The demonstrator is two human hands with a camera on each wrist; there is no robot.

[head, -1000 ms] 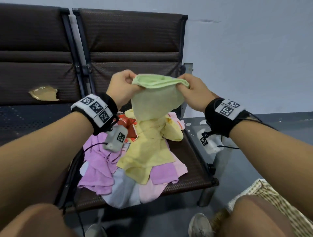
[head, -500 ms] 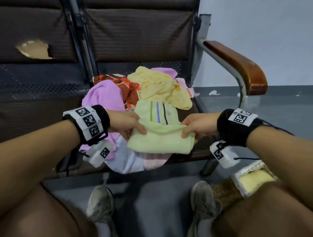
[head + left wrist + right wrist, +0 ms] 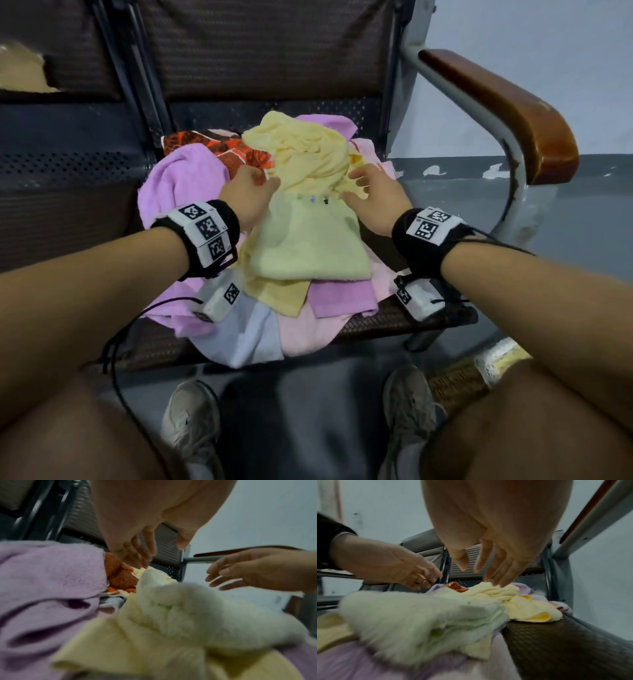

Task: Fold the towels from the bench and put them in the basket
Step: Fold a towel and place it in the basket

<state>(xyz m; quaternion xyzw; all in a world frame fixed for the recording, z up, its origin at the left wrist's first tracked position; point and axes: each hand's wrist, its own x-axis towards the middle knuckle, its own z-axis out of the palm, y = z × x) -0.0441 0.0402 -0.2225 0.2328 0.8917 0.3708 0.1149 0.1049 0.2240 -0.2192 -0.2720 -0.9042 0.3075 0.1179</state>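
A folded pale green towel (image 3: pixel 308 246) lies on top of the towel pile on the bench seat (image 3: pixel 387 318); it shows blurred in the right wrist view (image 3: pixel 419 616) and the left wrist view (image 3: pixel 188 609). My left hand (image 3: pixel 250 195) hovers at its far left corner with fingers straight, holding nothing. At the far right corner my right hand (image 3: pixel 370 192) is spread open just above the cloth. Behind them lies a crumpled yellow towel (image 3: pixel 308 154). The basket (image 3: pixel 479 370) peeks out by my right knee.
Purple (image 3: pixel 185 178), orange patterned (image 3: pixel 212 145), pink (image 3: pixel 308 332) and pale blue (image 3: pixel 243 339) towels make up the pile. A wooden armrest (image 3: pixel 507 109) on a metal frame stands at the right. My shoes (image 3: pixel 191 421) rest on the grey floor.
The green towel went from held up in the air, to folded low over the seat edge, to lying on the pile. Both hands have let go and moved toward its far edge.
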